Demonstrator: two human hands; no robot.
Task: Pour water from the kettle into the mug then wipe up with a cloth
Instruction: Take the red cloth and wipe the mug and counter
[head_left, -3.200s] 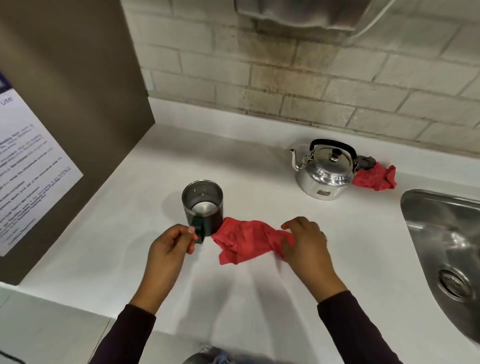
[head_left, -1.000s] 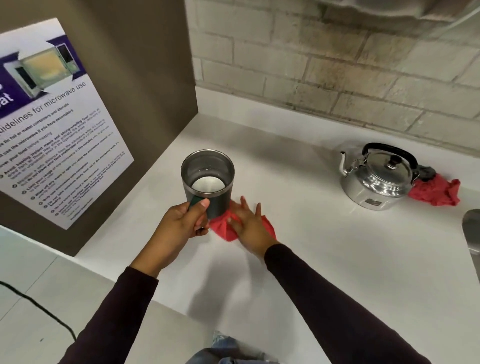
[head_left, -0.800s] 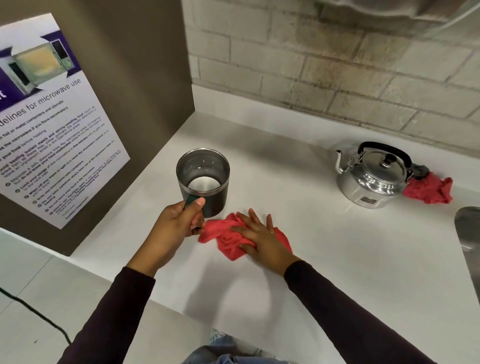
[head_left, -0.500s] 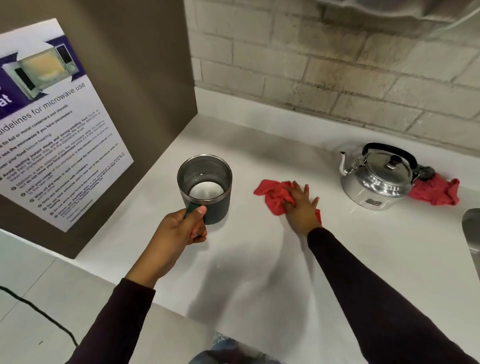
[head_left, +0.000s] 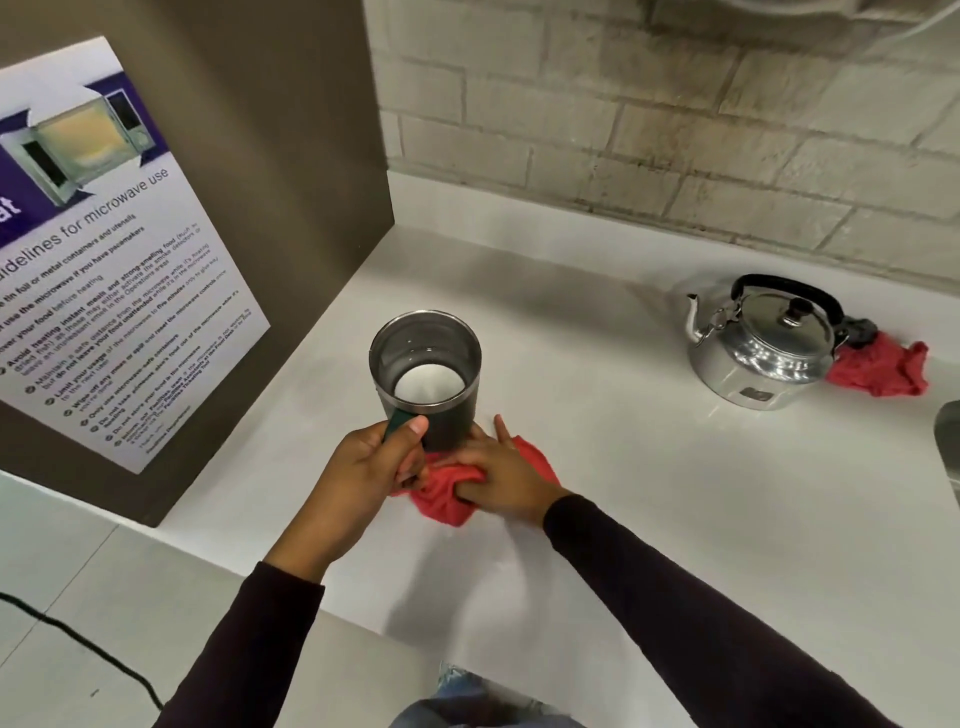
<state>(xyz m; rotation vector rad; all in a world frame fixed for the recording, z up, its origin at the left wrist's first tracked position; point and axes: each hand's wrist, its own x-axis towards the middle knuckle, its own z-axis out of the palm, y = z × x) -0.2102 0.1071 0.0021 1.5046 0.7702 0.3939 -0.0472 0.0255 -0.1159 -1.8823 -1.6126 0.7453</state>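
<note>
A dark steel mug (head_left: 441, 410) with water in it is held by its green handle in my left hand (head_left: 371, 470), raised above the white counter (head_left: 649, 493). My right hand (head_left: 501, 475) lies on a crumpled red cloth (head_left: 444, 496) and presses it to the counter just below and in front of the mug, the fingers gripping the fabric. The shiny metal kettle (head_left: 761, 348) with a black handle stands upright at the back right, lid on, spout pointing left.
A second red cloth (head_left: 878, 366) and a dark object lie behind the kettle. A brown panel with a microwave poster (head_left: 104, 249) bounds the counter on the left. The edge of a steel sink (head_left: 948, 441) shows at far right. A brick wall (head_left: 675, 119) runs behind.
My right hand has swept the red cloth from the middle of the counter back left to beneath the mug. My left hand keeps the mug lifted.
</note>
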